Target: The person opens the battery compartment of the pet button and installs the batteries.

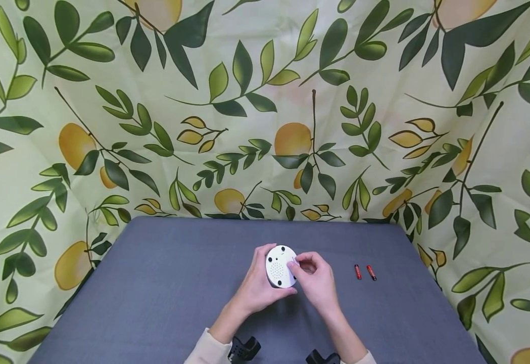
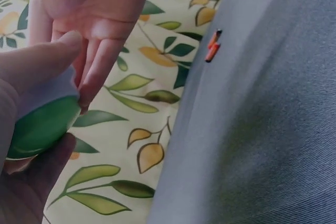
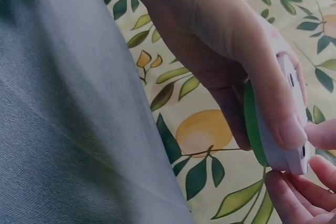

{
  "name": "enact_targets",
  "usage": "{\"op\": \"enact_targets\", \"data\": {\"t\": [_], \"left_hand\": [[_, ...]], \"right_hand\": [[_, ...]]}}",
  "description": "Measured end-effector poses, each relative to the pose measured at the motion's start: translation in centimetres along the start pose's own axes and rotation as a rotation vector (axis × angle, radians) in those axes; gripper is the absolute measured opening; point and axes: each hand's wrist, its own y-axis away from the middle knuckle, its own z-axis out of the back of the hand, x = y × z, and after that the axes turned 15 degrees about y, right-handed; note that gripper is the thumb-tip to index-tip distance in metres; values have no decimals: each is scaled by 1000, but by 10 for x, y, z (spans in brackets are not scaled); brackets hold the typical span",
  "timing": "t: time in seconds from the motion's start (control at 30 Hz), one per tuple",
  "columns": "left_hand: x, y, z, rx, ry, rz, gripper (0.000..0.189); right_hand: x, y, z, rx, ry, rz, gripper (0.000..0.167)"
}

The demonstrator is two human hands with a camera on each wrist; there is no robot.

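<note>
A round device (image 1: 277,275) has a white face with small dark feet and a patch of tiny holes, turned towards the head camera. Its other side (image 2: 44,129) is green, as both wrist views show. My left hand (image 1: 257,283) grips it around the rim, held up over the table. Thumb and curled fingers of my right hand (image 1: 317,283) pinch at the device's right edge, the thumb lying on the white face. Whatever lies under those fingertips is hidden. To the right, two red batteries, one (image 1: 357,272) beside the other (image 1: 371,273), lie on the table.
The table (image 1: 164,293) has a grey-blue cloth cover. Behind it and along both sides hangs a pale fabric (image 1: 246,126) printed with leaves and orange fruit. Black wrist gear (image 1: 245,349) shows by the left cuff, with more (image 1: 323,357) at the right wrist.
</note>
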Motion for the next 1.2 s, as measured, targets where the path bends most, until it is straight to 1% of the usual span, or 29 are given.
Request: {"op": "enact_targets", "data": {"t": [0.27, 0.4, 0.53, 0.7, 0.93, 1.2], "left_hand": [[5, 0, -7, -52, -141, -173, 102], [6, 0, -8, -69, -194, -225, 102], [5, 1, -9, -78, -227, -239, 102], [5, 2, -10, -68, -238, -239, 102], [4, 3, -12, -40, -264, -218, 100], [3, 4, -12, -36, -257, -192, 100]], "right_hand": [[-3, -1, -10, -41, -32, -24, 21], [-2, -1, -12, -51, -64, -28, 23], [-1, -1, -13, -50, -78, -36, 26], [-3, -1, -13, -45, -85, -54, 27], [-6, -3, -12, -12, -69, -118, 23], [-8, -5, -12, 6, -66, -138, 23]]}}
